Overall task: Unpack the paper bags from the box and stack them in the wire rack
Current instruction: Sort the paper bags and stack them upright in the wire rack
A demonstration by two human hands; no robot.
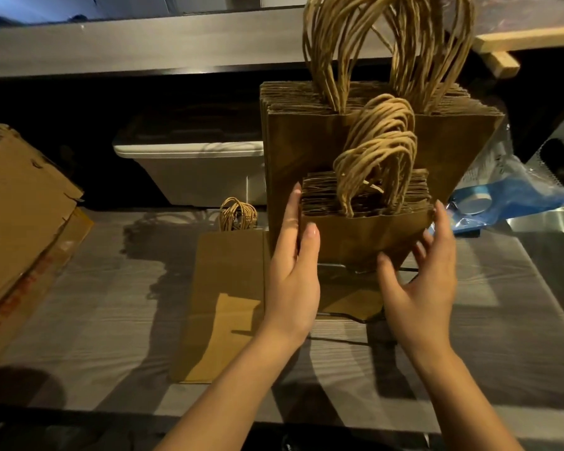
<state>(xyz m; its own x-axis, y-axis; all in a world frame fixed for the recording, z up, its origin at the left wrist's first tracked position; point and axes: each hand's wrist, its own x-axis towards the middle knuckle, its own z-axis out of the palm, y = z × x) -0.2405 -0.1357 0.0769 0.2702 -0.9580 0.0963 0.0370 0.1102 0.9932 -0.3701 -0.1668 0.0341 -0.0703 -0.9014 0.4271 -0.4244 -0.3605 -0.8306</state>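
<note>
Two bare forearms reach up from the bottom edge over a grey table (95,304). The left hand (293,255) lies flat with straight fingers against the left side of a stack of small bags (365,232), its thumb on the stack's front face. The right hand (427,271) is open with fingers spread, its fingertips touching the right edge and lower front of the same stack. Neither hand is curled round anything.

The small bags stand upright at frame centre, handles up, over the black wire of the rack (358,320), most of which is hidden. Just left of them, flat bags (228,288) lie on the table. Directly behind the small stack, touching it, a taller stack of big bags (306,141) stands upright, its handles reaching the top edge.

A box (20,206) sits at the left edge. A white bin (192,170) rests in the dark space beyond, and blue plastic (502,190) lies at right.
</note>
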